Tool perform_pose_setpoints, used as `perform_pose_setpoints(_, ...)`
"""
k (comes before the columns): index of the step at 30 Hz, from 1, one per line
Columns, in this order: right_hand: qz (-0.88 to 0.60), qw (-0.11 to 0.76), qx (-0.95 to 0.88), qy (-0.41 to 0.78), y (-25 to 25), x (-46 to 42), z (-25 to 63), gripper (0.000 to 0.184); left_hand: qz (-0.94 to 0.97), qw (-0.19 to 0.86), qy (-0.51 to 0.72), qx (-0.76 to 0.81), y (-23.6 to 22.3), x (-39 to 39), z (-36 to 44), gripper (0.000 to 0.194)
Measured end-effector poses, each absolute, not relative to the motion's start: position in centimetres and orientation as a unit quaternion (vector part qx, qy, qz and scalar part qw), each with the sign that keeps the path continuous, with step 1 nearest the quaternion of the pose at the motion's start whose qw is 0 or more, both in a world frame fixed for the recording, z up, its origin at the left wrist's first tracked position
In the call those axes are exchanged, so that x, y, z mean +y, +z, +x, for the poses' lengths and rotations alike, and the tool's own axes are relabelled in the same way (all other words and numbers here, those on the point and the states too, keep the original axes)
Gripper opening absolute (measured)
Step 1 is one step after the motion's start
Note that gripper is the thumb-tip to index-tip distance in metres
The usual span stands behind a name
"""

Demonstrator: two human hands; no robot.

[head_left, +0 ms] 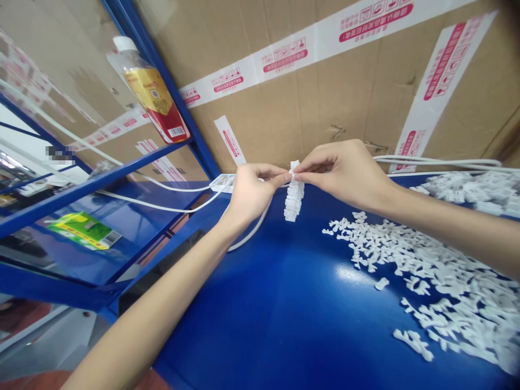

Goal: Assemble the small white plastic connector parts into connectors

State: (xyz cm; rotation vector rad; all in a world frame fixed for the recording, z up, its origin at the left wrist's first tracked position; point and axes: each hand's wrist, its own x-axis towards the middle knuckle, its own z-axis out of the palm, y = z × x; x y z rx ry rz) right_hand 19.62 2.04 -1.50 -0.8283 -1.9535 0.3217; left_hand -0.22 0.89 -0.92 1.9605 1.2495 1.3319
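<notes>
Two narrow pinches, left hand [254,192] and right hand [345,176], hold a white connector strip [294,197], near loose white pieces [422,276] on a blue bench [260,325] below taped cardboard [284,122].

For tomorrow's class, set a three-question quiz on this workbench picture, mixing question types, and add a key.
1. True or false: the left hand and the right hand both pinch the white plastic strip.
2. The loose white plastic pieces lie: A) in a cardboard box, B) on the tabletop, C) in a plastic bottle.
3. Fill in the blank: the metal shelf frame is painted ____.

Key: 1 true; 2 B; 3 blue.
</notes>
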Motion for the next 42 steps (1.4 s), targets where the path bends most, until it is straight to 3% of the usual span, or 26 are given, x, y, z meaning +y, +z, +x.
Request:
perform_pose_setpoints(8, -0.340, 0.451, -0.814, 0.137, -1.78, 2.25, 19.71, 0.004, 0.722, 0.195, 0.474, 0.465, -1.15, 0.53, -0.03, 0.019)
perform_pose_setpoints(18, -0.324, 0.429, -0.837, 0.105, -1.72, 2.27, 19.99, 0.011, 0.724, 0.185, 0.463, 0.477, -1.37, 0.56, 0.12, 0.015)
perform_pose_setpoints(42, -0.332, 0.423, -0.840, 0.077, -2.03, 2.44, 19.91, 0.006, 0.723, 0.161, 0.454, 0.495, -1.67, 0.21, 0.43, 0.012)
